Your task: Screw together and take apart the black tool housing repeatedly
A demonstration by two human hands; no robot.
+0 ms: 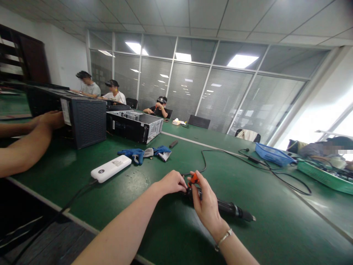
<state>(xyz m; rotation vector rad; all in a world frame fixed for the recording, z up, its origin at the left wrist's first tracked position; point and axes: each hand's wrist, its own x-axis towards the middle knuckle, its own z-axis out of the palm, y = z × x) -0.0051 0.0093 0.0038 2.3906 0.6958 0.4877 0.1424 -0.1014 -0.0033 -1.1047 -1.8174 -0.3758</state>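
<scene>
Right grip (207, 203), orange piece (195, 178) inside, tool (228, 208) beside

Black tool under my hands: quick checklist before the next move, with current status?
1. Left hand at the black tool's end: ok; exact grip cannot be told.
2. Right hand holding the orange item: ok, between thumb and fingers.
3. Orange item seated on the black tool: cannot tell, fingers cover the spot.
4. Gloves on, if required: not ok; hands bare, blue gloves lie on the table.
5. Neighbor's hand clear: ok, over at the dark computer case.
</scene>
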